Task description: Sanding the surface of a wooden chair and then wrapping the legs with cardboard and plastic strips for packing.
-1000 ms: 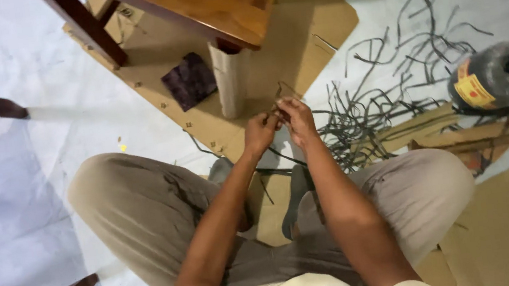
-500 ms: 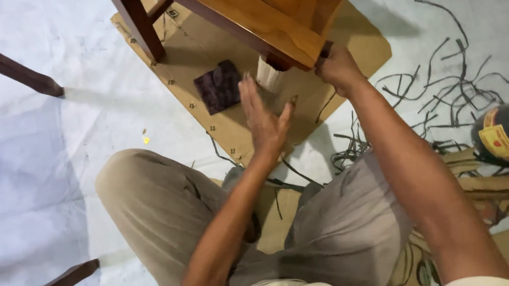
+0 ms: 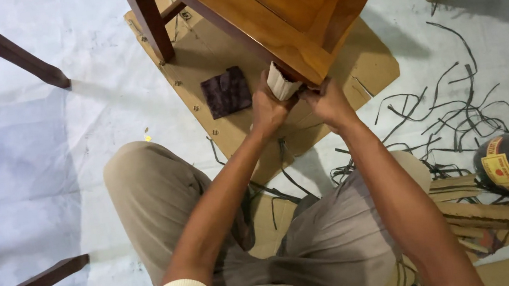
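From the head camera, the left hand (image 3: 268, 108) is closed around a pale paper-wrapped chair leg (image 3: 281, 83), which stands just above its knuckles under the corner of an orange-brown wooden seat (image 3: 290, 11). The wrapping looks creased, cream and tube-like. The right hand (image 3: 328, 102) is curled shut just right of the leg, fingers up at the seat's edge; what it pinches cannot be told. Left of the left hand lies a dark square pad (image 3: 227, 92) on cardboard (image 3: 208, 71).
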